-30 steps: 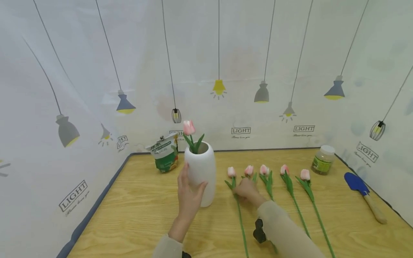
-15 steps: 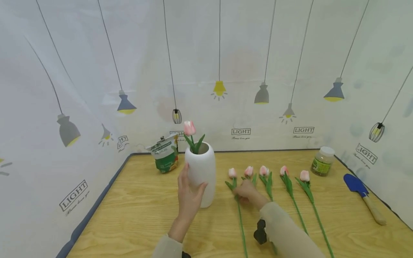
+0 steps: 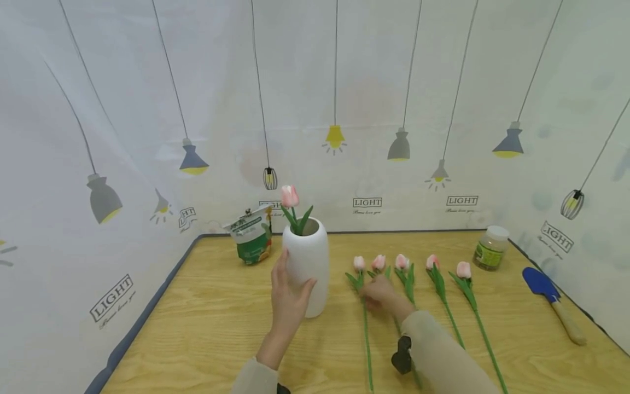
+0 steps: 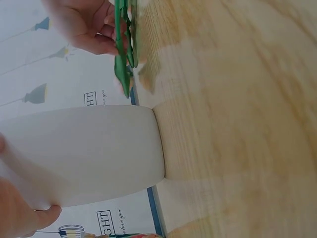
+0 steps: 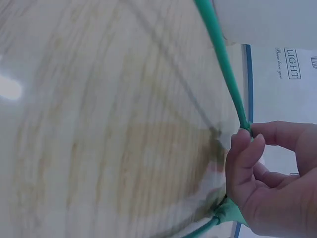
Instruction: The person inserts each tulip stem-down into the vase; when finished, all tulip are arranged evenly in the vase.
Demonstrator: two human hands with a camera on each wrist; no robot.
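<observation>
A white vase (image 3: 315, 273) stands upright on the table, and a pink tulip (image 3: 290, 195) leans in its mouth. My left hand (image 3: 287, 298) holds the vase's side, thumb and fingers around it. To the right of the vase, my right hand (image 3: 386, 298) pinches the green stem (image 5: 225, 64) of the leftmost tulip (image 3: 359, 263) just below its leaves. In the right wrist view this stem is raised over the tabletop and casts a shadow. Beside that hand lies another tulip (image 3: 379, 262), its stem partly hidden by my hand and sleeve.
More tulips (image 3: 438, 282) lie in a row at the right. Behind them stands a lidded jar (image 3: 490, 249), with a blue trowel (image 3: 541, 283) near the right edge. A green and white pouch (image 3: 253, 238) is behind the vase, left. Printed fabric walls (image 3: 364, 175) border the table.
My right hand has shifted slightly right, carrying the pinched tulip's head closer to its neighbour. The left hand and vase stay in place.
</observation>
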